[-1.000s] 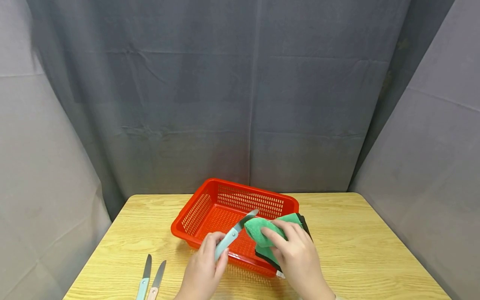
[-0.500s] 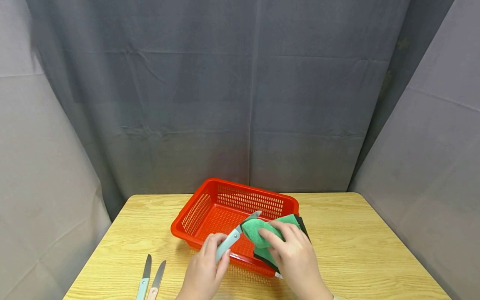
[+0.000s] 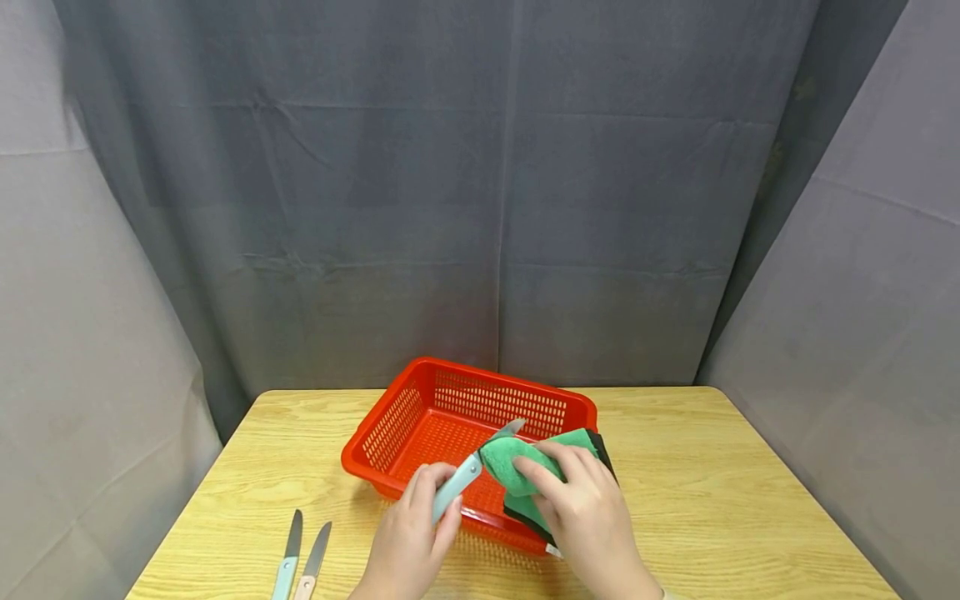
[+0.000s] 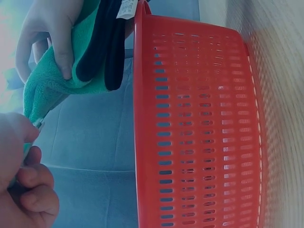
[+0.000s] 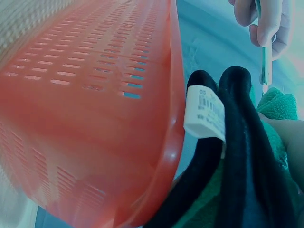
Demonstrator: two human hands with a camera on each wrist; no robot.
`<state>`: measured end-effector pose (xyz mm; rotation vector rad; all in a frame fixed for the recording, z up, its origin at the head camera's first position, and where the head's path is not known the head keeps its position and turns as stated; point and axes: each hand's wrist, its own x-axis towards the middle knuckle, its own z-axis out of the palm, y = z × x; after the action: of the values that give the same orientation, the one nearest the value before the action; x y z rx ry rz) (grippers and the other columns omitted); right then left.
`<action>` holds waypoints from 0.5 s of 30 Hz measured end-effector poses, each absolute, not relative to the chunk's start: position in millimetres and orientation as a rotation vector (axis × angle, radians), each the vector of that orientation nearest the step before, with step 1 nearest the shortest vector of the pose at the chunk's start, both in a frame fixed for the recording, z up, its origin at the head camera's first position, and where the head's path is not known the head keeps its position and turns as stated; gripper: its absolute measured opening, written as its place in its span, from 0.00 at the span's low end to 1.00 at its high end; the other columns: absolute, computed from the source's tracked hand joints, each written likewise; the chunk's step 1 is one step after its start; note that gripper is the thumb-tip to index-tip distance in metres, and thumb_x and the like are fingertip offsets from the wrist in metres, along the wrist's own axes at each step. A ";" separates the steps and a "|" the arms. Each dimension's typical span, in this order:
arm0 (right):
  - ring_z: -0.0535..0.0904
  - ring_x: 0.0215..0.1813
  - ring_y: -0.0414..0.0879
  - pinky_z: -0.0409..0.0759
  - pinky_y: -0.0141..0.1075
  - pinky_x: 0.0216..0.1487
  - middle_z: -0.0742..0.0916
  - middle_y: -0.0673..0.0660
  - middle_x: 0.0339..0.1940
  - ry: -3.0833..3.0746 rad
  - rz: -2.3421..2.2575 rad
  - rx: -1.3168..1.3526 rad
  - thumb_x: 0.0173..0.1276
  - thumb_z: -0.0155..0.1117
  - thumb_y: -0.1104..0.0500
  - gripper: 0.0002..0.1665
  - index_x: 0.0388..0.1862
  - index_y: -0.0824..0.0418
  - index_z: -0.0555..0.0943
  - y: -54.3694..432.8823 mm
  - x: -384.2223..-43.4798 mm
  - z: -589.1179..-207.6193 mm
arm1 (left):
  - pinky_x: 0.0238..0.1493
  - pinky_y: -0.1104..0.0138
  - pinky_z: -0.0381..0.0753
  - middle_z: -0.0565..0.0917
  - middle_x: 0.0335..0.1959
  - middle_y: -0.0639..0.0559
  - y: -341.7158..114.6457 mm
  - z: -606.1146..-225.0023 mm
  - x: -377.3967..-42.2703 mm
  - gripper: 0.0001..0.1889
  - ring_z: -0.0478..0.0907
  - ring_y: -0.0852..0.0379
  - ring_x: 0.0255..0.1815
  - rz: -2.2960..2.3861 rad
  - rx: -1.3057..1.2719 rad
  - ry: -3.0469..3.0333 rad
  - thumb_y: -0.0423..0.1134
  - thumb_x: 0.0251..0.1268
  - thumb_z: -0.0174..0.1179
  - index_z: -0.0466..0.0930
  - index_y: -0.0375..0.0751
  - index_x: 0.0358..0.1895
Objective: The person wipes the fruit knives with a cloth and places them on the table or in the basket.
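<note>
My left hand [image 3: 408, 533] grips the light blue handle of a knife [image 3: 459, 486], its blade angled up to the right above the red basket. In my right hand [image 3: 592, 517] is a folded green cloth [image 3: 517, 467] with black edging, wrapped against the blade. Only the blade's tip shows beyond the cloth; the part near the handle is covered. The left wrist view shows the cloth [image 4: 52, 85] right at the left fingers. A white tag [image 5: 205, 111] hangs from the cloth's black edge in the right wrist view.
Below the hands stands a red perforated basket [image 3: 381, 482] on the wooden table [image 3: 720, 500]. Two more knives lie at the front left, one with a light blue handle [image 3: 285, 575] and one with a pink handle [image 3: 305, 586]. Grey curtains [image 3: 375, 208] surround the table.
The right hand and cloth have shifted slightly left, from near the blade's tip down toward the handle. The left hand and its knife have barely moved.
</note>
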<state>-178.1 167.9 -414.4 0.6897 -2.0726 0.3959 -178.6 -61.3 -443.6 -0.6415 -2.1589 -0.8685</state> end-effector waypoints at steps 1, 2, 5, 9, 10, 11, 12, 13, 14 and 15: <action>0.84 0.47 0.53 0.84 0.51 0.42 0.88 0.56 0.51 -2.083 0.397 0.685 0.44 0.77 0.73 0.34 0.51 0.47 0.87 167.5 -177.9 -414.2 | 0.25 0.77 0.66 0.74 0.35 0.60 -61.2 -443.3 -178.9 0.19 0.62 0.71 0.27 -0.878 -0.642 -2.161 0.31 0.60 0.69 0.76 0.39 0.53; 0.83 0.47 0.53 0.84 0.50 0.41 0.88 0.56 0.51 -2.093 0.398 0.679 0.44 0.78 0.73 0.34 0.51 0.47 0.87 167.1 -177.7 -414.1 | 0.25 0.77 0.66 0.74 0.34 0.60 -61.1 -443.1 -179.2 0.19 0.62 0.71 0.26 -0.887 -0.643 -2.162 0.30 0.60 0.69 0.76 0.39 0.53; 0.83 0.47 0.52 0.84 0.49 0.41 0.88 0.56 0.51 -2.108 0.389 0.662 0.45 0.79 0.72 0.34 0.51 0.47 0.87 166.2 -177.8 -413.4 | 0.26 0.77 0.66 0.74 0.34 0.60 -60.9 -442.5 -180.0 0.18 0.62 0.71 0.26 -0.897 -0.642 -2.160 0.30 0.60 0.69 0.76 0.39 0.52; 0.83 0.47 0.53 0.83 0.48 0.40 0.88 0.56 0.50 -2.094 0.379 0.658 0.43 0.81 0.72 0.35 0.51 0.47 0.87 165.5 -178.7 -413.5 | 0.26 0.77 0.66 0.75 0.32 0.60 -60.9 -441.9 -180.2 0.19 0.63 0.71 0.26 -0.909 -0.632 -2.160 0.30 0.59 0.70 0.77 0.39 0.52; 0.83 0.47 0.53 0.83 0.49 0.40 0.88 0.56 0.50 -2.096 0.383 0.658 0.43 0.82 0.71 0.35 0.52 0.47 0.87 165.4 -178.8 -413.6 | 0.26 0.77 0.66 0.74 0.31 0.61 -61.0 -441.4 -180.1 0.18 0.62 0.71 0.25 -0.916 -0.630 -2.166 0.30 0.59 0.70 0.77 0.39 0.52; 0.83 0.47 0.53 0.83 0.49 0.41 0.88 0.56 0.50 -2.102 0.389 0.655 0.44 0.82 0.71 0.35 0.52 0.47 0.87 165.4 -178.8 -413.7 | 0.25 0.77 0.66 0.74 0.30 0.61 -61.0 -440.9 -180.0 0.18 0.62 0.71 0.25 -0.923 -0.628 -2.171 0.30 0.59 0.70 0.77 0.39 0.52; 0.83 0.47 0.53 0.83 0.50 0.41 0.88 0.56 0.50 -2.113 0.395 0.650 0.45 0.81 0.70 0.34 0.52 0.47 0.87 165.4 -178.5 -413.9 | 0.25 0.77 0.65 0.73 0.29 0.62 -61.2 -440.2 -179.9 0.18 0.62 0.72 0.24 -0.934 -0.627 -2.178 0.30 0.59 0.70 0.77 0.39 0.51; 0.83 0.47 0.53 0.84 0.50 0.42 0.88 0.56 0.50 -2.117 0.396 0.645 0.45 0.81 0.70 0.34 0.52 0.47 0.87 165.4 -178.5 -414.0 | 0.24 0.77 0.65 0.71 0.27 0.62 -61.3 -439.5 -179.8 0.18 0.61 0.72 0.23 -0.943 -0.628 -2.187 0.30 0.59 0.70 0.77 0.39 0.51; 0.83 0.47 0.53 0.84 0.50 0.42 0.88 0.56 0.50 -2.119 0.397 0.639 0.45 0.81 0.70 0.34 0.52 0.47 0.87 165.4 -178.5 -414.0 | 0.23 0.77 0.64 0.70 0.27 0.63 -61.5 -438.9 -179.8 0.18 0.60 0.72 0.23 -0.947 -0.630 -2.195 0.30 0.59 0.70 0.77 0.39 0.51; 0.83 0.47 0.53 0.84 0.50 0.42 0.88 0.56 0.50 -2.116 0.397 0.635 0.45 0.82 0.70 0.34 0.52 0.47 0.87 165.5 -178.8 -413.9 | 0.23 0.78 0.63 0.69 0.26 0.64 -61.6 -438.4 -179.9 0.18 0.59 0.72 0.22 -0.949 -0.633 -2.201 0.30 0.60 0.70 0.77 0.39 0.51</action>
<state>-178.8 165.5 -413.9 0.6347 -2.1155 0.3971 -179.9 -61.6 -438.4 -0.6328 -2.2013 -0.9486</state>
